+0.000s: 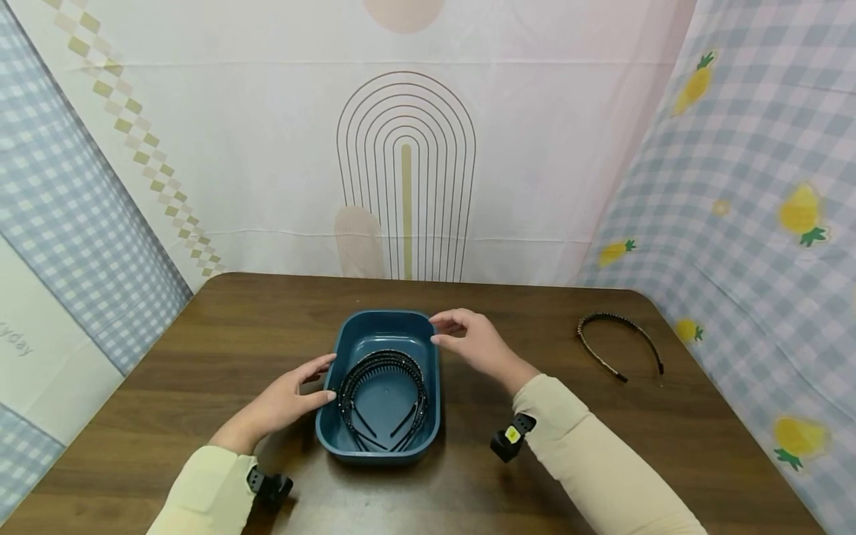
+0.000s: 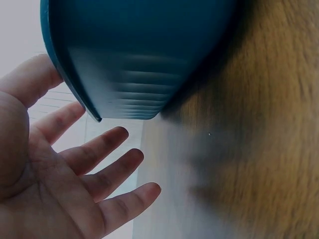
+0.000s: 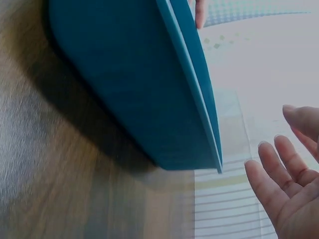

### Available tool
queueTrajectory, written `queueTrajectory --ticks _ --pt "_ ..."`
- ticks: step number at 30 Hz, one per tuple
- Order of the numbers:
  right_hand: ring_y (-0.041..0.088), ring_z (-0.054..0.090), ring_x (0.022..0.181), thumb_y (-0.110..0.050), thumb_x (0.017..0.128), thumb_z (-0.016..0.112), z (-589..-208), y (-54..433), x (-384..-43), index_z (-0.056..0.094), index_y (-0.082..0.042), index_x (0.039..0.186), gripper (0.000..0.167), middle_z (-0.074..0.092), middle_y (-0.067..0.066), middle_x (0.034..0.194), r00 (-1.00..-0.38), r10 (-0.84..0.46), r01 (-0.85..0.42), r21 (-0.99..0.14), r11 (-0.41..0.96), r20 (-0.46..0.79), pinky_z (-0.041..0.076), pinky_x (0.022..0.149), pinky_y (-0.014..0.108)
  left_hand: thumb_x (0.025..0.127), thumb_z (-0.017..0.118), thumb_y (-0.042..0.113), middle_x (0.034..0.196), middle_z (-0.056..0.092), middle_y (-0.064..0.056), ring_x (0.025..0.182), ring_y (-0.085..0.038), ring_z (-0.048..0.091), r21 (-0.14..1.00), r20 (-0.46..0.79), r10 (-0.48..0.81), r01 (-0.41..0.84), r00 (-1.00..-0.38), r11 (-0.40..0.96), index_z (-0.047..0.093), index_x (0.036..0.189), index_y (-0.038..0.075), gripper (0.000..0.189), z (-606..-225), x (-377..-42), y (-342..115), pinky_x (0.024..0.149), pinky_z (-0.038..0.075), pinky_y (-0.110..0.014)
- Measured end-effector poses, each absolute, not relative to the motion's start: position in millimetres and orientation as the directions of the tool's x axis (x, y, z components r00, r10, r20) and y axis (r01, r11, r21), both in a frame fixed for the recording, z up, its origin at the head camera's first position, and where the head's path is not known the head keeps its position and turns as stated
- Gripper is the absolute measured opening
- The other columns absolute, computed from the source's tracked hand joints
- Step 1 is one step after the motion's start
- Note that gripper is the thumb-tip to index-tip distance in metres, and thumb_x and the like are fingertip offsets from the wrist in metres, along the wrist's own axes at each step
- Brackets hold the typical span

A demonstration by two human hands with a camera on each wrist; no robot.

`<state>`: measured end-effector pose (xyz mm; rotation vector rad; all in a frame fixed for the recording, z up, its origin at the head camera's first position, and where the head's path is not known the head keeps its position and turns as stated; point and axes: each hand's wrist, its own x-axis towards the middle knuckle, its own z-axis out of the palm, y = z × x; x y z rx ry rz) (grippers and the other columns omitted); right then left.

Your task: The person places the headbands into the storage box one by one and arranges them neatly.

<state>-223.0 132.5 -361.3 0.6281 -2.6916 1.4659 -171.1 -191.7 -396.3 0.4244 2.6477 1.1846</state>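
Observation:
A blue rectangular plastic basin (image 1: 428, 446) stands on the wooden table, and several dark, beaded headbands (image 1: 348, 386) lie nested inside it. My left hand (image 1: 287, 401) is at the basin's left side, thumb and index fingertips right at the rim while the other fingers spread loosely below it, as the left wrist view shows. By the upper right corner is my right hand (image 1: 471, 340), fingers relaxed and nothing in them; in the right wrist view a gap shows between these fingers and the rim. One more headband (image 1: 618, 319), dark and beaded, lies apart on the table at the right.
The brown wooden table (image 1: 221, 357) ends at a white patterned cloth (image 1: 267, 171) behind. Blue checked cloth (image 1: 749, 245) with yellow fruit prints hangs along the right edge, and similar checked cloth (image 1: 73, 171) is on the left.

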Motion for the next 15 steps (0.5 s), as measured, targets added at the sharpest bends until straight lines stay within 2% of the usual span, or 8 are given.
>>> queueTrajectory --ticks 8,15 --pt "0.024 0.061 0.099 -0.015 0.089 0.070 -367 155 -228 0.067 -0.005 0.116 0.030 0.066 0.014 0.111 -0.932 -0.275 -0.350 -0.788 0.506 0.237 0.052 0.084 0.040 0.093 0.064 0.026 0.143 0.045 -0.024 0.131 -0.047 0.039 0.751 -0.078 0.341 0.170 -0.937 0.638 0.037 0.147 0.005 0.064 -396 -172 -192 0.101 0.037 -0.063" --pt "0.028 0.059 0.102 -0.014 0.089 0.069 -371 178 -231 0.064 -0.003 0.120 0.033 0.064 0.017 0.114 -0.958 -0.208 -0.276 -0.822 0.497 0.196 0.052 0.085 0.042 0.093 0.064 0.027 0.142 0.045 -0.024 0.130 -0.047 0.039 0.753 -0.074 0.346 0.175 -0.935 0.634 0.037 0.147 0.004 0.064 -395 -171 -192 0.100 0.038 -0.062"
